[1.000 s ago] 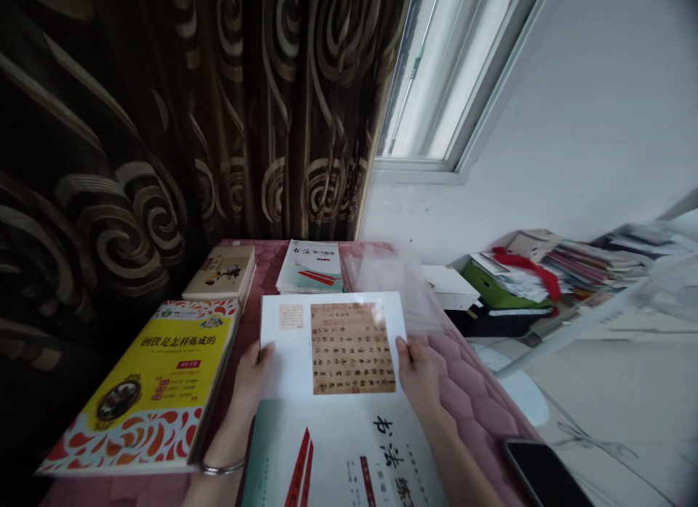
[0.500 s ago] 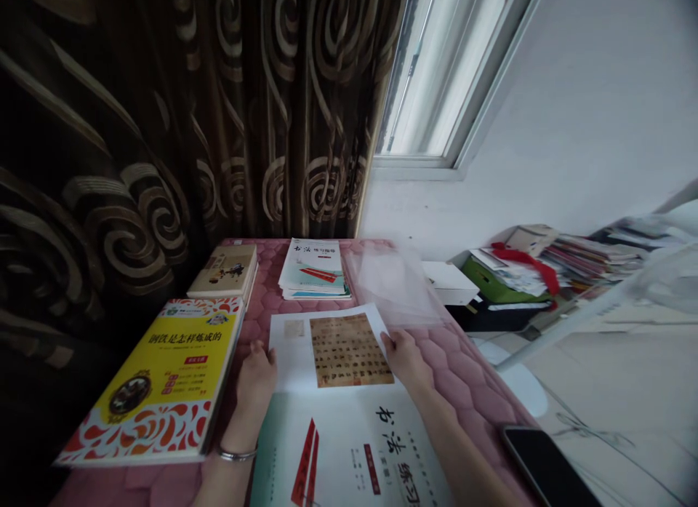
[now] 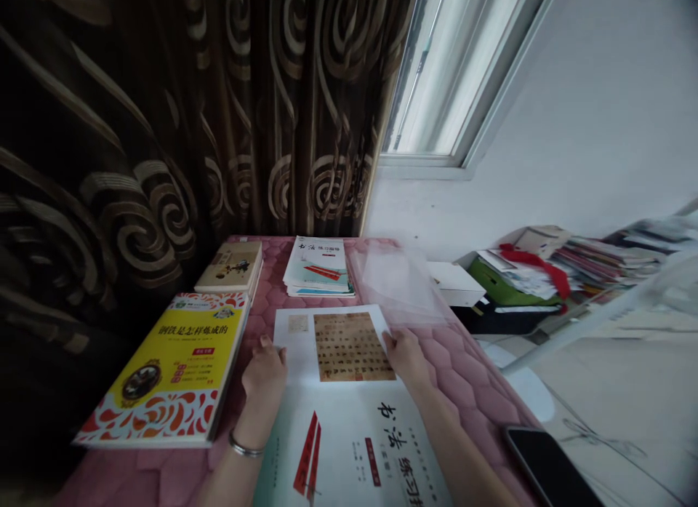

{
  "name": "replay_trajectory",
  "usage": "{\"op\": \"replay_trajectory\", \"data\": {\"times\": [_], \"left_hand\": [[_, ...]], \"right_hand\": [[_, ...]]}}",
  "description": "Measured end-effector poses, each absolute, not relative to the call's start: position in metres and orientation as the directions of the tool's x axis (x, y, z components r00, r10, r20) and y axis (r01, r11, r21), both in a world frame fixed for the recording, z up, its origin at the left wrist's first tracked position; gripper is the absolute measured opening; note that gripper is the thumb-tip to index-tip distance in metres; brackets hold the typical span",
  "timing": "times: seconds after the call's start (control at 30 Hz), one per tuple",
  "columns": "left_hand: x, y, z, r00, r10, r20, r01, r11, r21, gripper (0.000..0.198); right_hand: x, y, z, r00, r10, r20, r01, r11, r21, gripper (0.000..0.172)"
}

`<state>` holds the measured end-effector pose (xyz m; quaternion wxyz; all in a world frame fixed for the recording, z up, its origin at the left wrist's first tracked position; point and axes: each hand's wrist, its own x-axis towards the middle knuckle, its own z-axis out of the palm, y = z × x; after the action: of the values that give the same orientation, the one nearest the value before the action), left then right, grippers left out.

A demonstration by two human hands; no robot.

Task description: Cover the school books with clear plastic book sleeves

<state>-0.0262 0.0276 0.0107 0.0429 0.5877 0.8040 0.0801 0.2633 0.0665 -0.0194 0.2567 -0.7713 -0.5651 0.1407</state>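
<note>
A calligraphy workbook (image 3: pixel 349 420) lies in front of me, turned sideways. Its pale green and white cover, with a red shape and black characters, is nearest me. Beyond that is a white page (image 3: pixel 299 358) bearing a brown picture of old handwriting. My left hand (image 3: pixel 265 369), with a silver bracelet on its wrist, is closed at the left edge of this page, fingers curled and thumb at the paper. On the opposite edge, my right hand (image 3: pixel 408 358) pinches the sheet; some fingertips are hidden.
A thick yellow book (image 3: pixel 179 354) and a tan book (image 3: pixel 229 267) sit at left. Behind the workbook are stacked booklets (image 3: pixel 319 267) and a clear plastic sheet (image 3: pixel 398 281). A phone (image 3: pixel 548 463) lies at the pink table cover's (image 3: pixel 463 369) right edge.
The view has shifted slightly, so most things appear a little to the right. The left hand's fingers sit slightly higher and look a bit looser at the page edge. The right hand keeps its hold.
</note>
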Motion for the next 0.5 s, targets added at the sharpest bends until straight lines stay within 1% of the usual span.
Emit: {"op": "replay_trajectory", "data": {"times": [0.07, 0.13, 0.17, 0.2, 0.27, 0.3, 0.37, 0.5], "left_hand": [[-0.018, 0.028, 0.017, -0.299, 0.953, 0.056, 0.951, 0.292, 0.106, 0.051], [-0.006, 0.031, 0.02, -0.208, 0.977, 0.051, 0.976, 0.204, 0.078, 0.051], [0.001, 0.034, 0.02, -0.117, 0.993, 0.027, 0.989, 0.114, 0.092, 0.054], [0.009, 0.038, 0.019, 0.01, 1.0, -0.003, 0.992, -0.009, 0.122, 0.057], [0.023, 0.049, 0.015, 0.267, 0.963, -0.033, 0.946, -0.255, 0.2, 0.055], [0.03, 0.054, 0.011, 0.346, 0.937, -0.039, 0.916, -0.328, 0.232, 0.054], [0.04, 0.065, 0.005, 0.396, 0.917, -0.055, 0.89, -0.368, 0.271, 0.056], [0.042, 0.083, -0.001, 0.325, 0.943, -0.07, 0.916, -0.296, 0.269, 0.063]], "right_hand": [[0.263, 0.067, -0.02, 0.307, 0.949, 0.075, 0.839, -0.232, -0.492, 0.033], [0.263, 0.068, -0.019, 0.288, 0.954, 0.077, 0.874, -0.229, -0.428, 0.034], [0.263, 0.068, -0.019, 0.28, 0.957, 0.078, 0.884, -0.225, -0.41, 0.035], [0.263, 0.068, -0.019, 0.275, 0.958, 0.078, 0.891, -0.224, -0.396, 0.035], [0.262, 0.068, -0.018, 0.268, 0.96, 0.079, 0.897, -0.219, -0.383, 0.036], [0.262, 0.067, -0.017, 0.265, 0.961, 0.075, 0.898, -0.218, -0.383, 0.036], [0.261, 0.067, -0.015, 0.263, 0.963, 0.06, 0.893, -0.22, -0.391, 0.036], [0.26, 0.065, -0.011, 0.261, 0.965, 0.035, 0.885, -0.225, -0.407, 0.037]]}}
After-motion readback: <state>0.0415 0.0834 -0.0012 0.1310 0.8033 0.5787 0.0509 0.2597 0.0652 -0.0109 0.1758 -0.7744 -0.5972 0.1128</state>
